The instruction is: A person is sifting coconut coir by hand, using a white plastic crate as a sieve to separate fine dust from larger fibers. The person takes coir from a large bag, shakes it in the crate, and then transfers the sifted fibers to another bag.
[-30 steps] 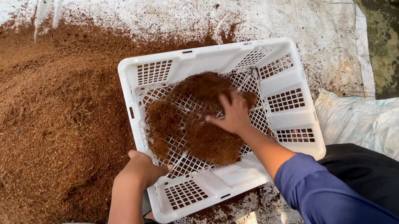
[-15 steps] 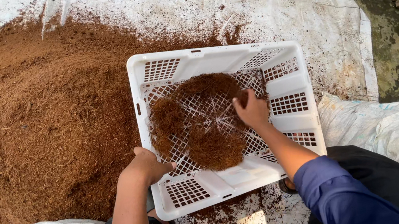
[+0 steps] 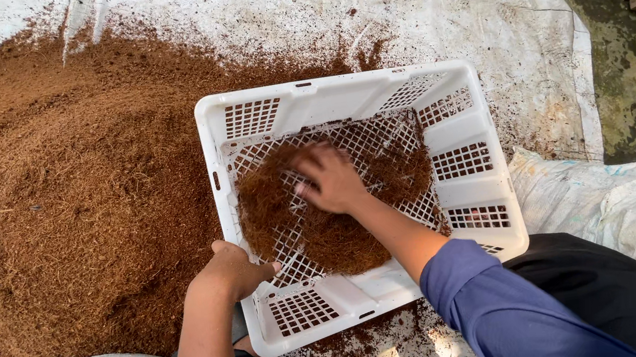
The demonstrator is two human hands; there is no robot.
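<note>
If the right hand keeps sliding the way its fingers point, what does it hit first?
The right hand points up-left across the brown fibre; it would probably meet more fibre, then the crate's left inner wall.

My right hand (image 3: 331, 178) is motion-blurred and hides the fibre and mesh beneath it, my left hand (image 3: 229, 269) covers the crate (image 3: 339, 93) rim it grips, and the frame's left edge cuts off the brown fibre heap (image 3: 61, 200).
</note>
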